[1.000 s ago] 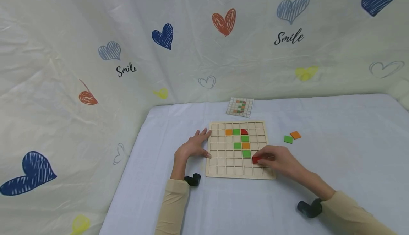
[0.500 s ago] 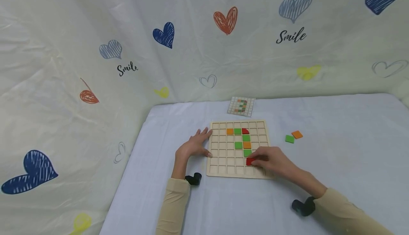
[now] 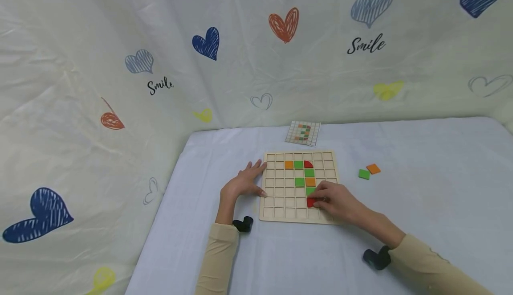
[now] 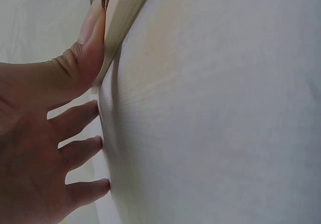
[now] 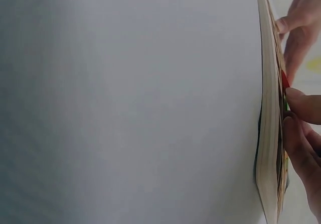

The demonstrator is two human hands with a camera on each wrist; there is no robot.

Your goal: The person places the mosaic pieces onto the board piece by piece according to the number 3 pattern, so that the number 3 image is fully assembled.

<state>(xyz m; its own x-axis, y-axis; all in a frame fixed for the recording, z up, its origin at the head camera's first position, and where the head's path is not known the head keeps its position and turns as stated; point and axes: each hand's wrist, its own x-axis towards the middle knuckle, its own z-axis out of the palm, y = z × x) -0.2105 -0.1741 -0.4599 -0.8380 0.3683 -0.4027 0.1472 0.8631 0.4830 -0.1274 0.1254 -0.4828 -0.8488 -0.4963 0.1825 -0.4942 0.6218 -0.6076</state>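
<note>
My right hand point(image 3: 336, 200) pinches a red tile point(image 3: 310, 202) at the wooden grid board point(image 3: 276, 215), just below a green tile point(image 3: 310, 191) in the same column. In the right wrist view a sliver of the red tile point(image 5: 285, 78) shows above the board beside the fingertips; the rest is hidden. At the board's left edge rests my left hand point(image 3: 242, 182), fingers spread. Its thumb point(image 4: 93, 33) lies on the rim in the left wrist view. Further up the grid sit orange and green tiles and a red round-cornered tile point(image 3: 308, 165).
Behind the board lies a pattern card point(image 3: 303, 133) with a coloured grid design. A loose green tile point(image 3: 364, 174) and an orange tile point(image 3: 373, 169) lie on the white cloth to the right. A curtain printed with hearts hangs at the back and left.
My right hand has carried the red tile leftward across the board, to the spot beneath the lowest green tile. The left hand stays at the board's edge.
</note>
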